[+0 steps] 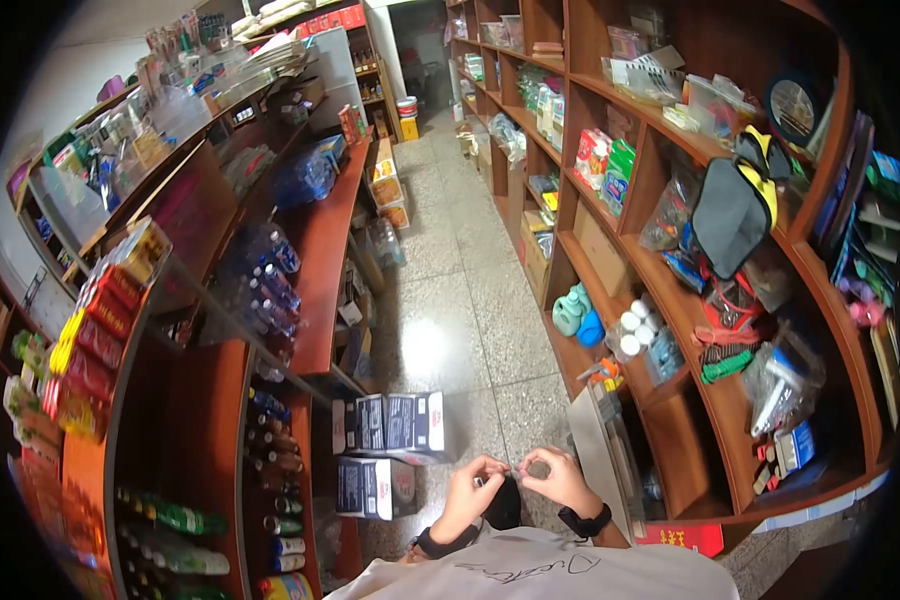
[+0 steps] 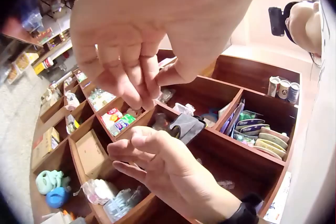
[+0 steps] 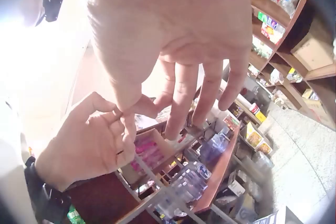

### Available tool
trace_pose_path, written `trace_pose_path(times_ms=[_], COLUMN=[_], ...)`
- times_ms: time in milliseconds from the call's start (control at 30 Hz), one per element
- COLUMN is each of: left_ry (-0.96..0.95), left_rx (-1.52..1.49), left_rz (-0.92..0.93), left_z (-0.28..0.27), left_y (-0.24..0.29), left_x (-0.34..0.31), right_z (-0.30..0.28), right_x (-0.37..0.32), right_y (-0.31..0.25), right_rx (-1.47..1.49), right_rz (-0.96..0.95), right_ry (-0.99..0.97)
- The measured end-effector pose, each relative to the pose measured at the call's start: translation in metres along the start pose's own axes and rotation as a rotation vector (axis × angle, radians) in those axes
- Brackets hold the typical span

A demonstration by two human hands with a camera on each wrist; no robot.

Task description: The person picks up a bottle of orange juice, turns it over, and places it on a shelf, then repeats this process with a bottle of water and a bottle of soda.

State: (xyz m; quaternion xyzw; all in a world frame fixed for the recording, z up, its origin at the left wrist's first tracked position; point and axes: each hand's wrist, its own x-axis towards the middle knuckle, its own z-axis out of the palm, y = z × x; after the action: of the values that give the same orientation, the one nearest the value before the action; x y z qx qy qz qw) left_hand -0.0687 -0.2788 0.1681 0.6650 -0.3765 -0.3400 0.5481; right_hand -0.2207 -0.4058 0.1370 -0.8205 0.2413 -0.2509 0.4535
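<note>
Both hands are raised close together in front of the shirt. The left hand (image 1: 470, 497) has its thumb and fingertips drawn together, and the right hand (image 1: 562, 482) bends its thumb and index finger into a ring. A tiny, unclear thing (image 1: 515, 471) shows between their fingertips; what it is cannot be told. In the left wrist view the left hand (image 2: 157, 29) hangs above the right hand (image 2: 176, 174). Seen from the right wrist, the right hand (image 3: 173, 19) pinches near the left hand's fingertips (image 3: 119, 113), its other fingers loosely extended.
Wooden shelves (image 1: 610, 270) with bags and bottles line the right. A long counter (image 1: 335, 230) and drink racks (image 1: 175, 430) stand on the left. Printed cartons (image 1: 400, 425) sit on the tiled floor (image 1: 440, 270) ahead of the hands.
</note>
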Motion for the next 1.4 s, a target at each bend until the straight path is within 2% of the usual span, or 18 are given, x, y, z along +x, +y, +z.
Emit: trace_pose_path(times_ms=[100, 167, 233, 333, 500, 567, 633, 767, 833, 900, 1033, 1100, 1167, 1400], left_ry=[-0.001, -0.015, -0.004, 0.0, -0.035, -0.031, -0.02, 0.059, 0.089, 0.124, 0.163, 0.147, 0.169, 0.372], left_rx=[0.064, 0.096, 0.074, 0.129, 0.203, 0.133, 0.15, 0.142, 0.15, 0.168, 0.169, 0.186, 0.202, 0.267], left_rz=[0.108, 0.183, 0.175, 0.258, 0.177, 0.088, 0.082, 0.02, 0.04, 0.017, 0.007, 0.083, 0.045, 0.01], left_z=[-0.009, -0.015, -0.019, -0.025, -0.031, -0.034, -0.039, -0.054, -0.06, -0.065, -0.078, -0.084, -0.087, -0.116], left_y=[0.004, 0.009, 0.039, 0.035, 0.023, 0.007, -0.001, 0.002, -0.009, -0.008, 0.017, 0.022, 0.024, 0.008], left_x=[0.075, 0.122, 0.159, 0.207, 0.252, 0.271, 0.294, 0.352, 0.391, 0.434, 0.521, 0.559, 0.593, 0.648], right_z=[-0.011, -0.022, -0.03, -0.038, -0.044, -0.047, -0.05, -0.057, -0.062, -0.071, -0.084, -0.091, -0.096, -0.072], right_x=[0.064, 0.107, 0.146, 0.192, 0.235, 0.251, 0.271, 0.335, 0.377, 0.426, 0.532, 0.576, 0.617, 0.718], right_y=[0.005, 0.006, 0.008, 0.018, 0.048, 0.061, 0.078, 0.111, 0.127, 0.131, 0.132, 0.139, 0.148, 0.171], right_rx=[0.019, -0.045, -0.041, -0.029, -0.067, -0.058, -0.045, 0.052, -0.007, -0.024, 0.048, -0.032, -0.006, 0.016], right_rz=[0.009, -0.069, -0.08, -0.064, 0.003, 0.037, 0.066, 0.095, 0.04, 0.062, -0.029, -0.064, -0.13, -0.214], right_ry=[0.054, 0.076, 0.073, 0.15, 0.241, 0.242, 0.238, 0.218, 0.179, 0.144, 0.137, 0.105, 0.084, -0.11])
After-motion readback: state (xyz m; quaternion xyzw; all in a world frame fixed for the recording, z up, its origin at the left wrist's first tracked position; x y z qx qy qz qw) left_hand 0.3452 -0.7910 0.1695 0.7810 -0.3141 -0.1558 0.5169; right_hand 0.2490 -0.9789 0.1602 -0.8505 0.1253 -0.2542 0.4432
